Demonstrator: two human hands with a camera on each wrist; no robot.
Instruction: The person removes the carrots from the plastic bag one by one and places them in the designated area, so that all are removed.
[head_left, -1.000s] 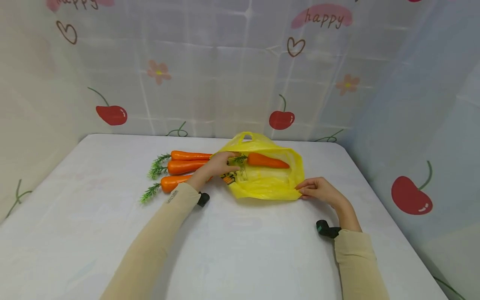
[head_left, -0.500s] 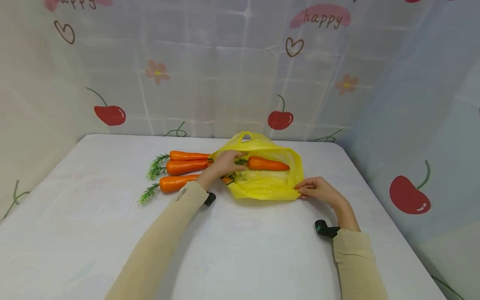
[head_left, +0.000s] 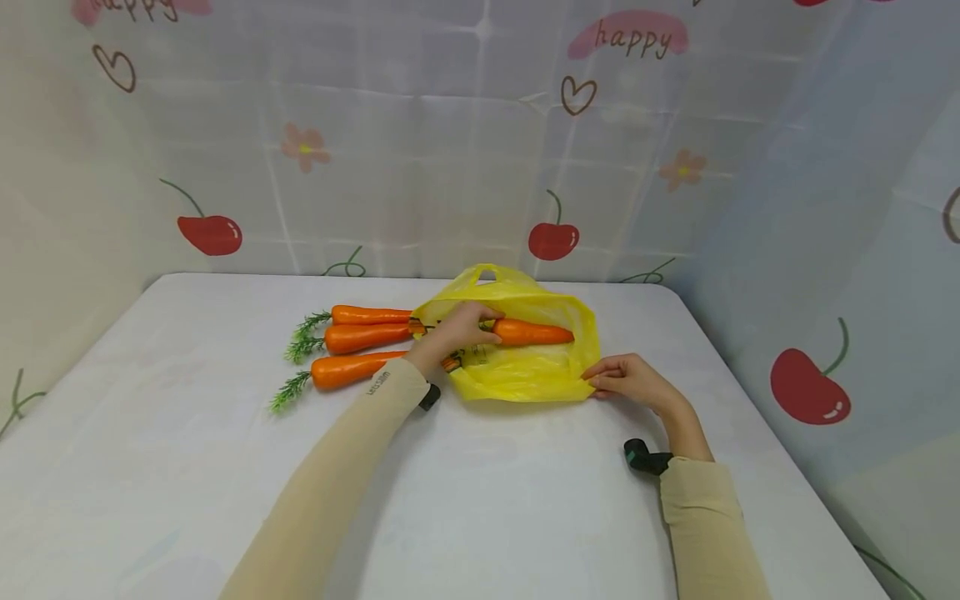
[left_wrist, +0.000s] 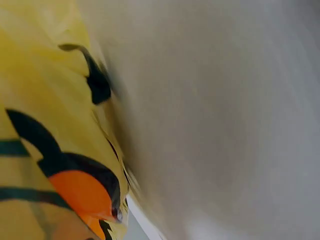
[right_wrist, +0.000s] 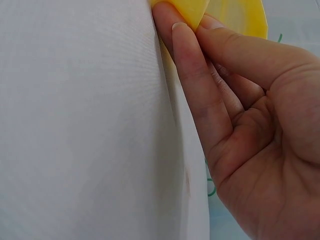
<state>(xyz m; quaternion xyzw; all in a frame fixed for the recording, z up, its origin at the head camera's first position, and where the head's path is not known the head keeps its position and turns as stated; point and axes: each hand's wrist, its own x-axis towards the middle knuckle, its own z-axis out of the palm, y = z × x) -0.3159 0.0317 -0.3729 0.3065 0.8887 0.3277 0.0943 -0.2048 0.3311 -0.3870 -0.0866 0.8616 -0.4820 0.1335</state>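
A yellow plastic bag [head_left: 525,379] lies on the table with its mouth spread open to the left. Inside its mouth is an orange carrot [head_left: 536,333], tip toward the right. My left hand [head_left: 459,329] reaches into the mouth and holds the carrot's leafy end, thumb and fingers on either side of it; most of the greens are hidden by the hand. The left wrist view shows only the bag's printed side [left_wrist: 55,130] close up. At the bag's lower right corner my right hand [head_left: 630,379] pinches the plastic film [right_wrist: 187,10] between thumb and fingers.
Left of the bag lie three more carrots, a back one [head_left: 367,315], a middle one [head_left: 363,337] and a front one [head_left: 348,371], greens pointing left. The left forearm overlaps the front one. A patterned curtain [head_left: 420,183] rises behind the white table [head_left: 480,500].
My left hand has moved right, from short of the carrot up to its leafy end. The carrot has shifted slightly right and nearer. My right hand keeps its pinch on the bag's corner.
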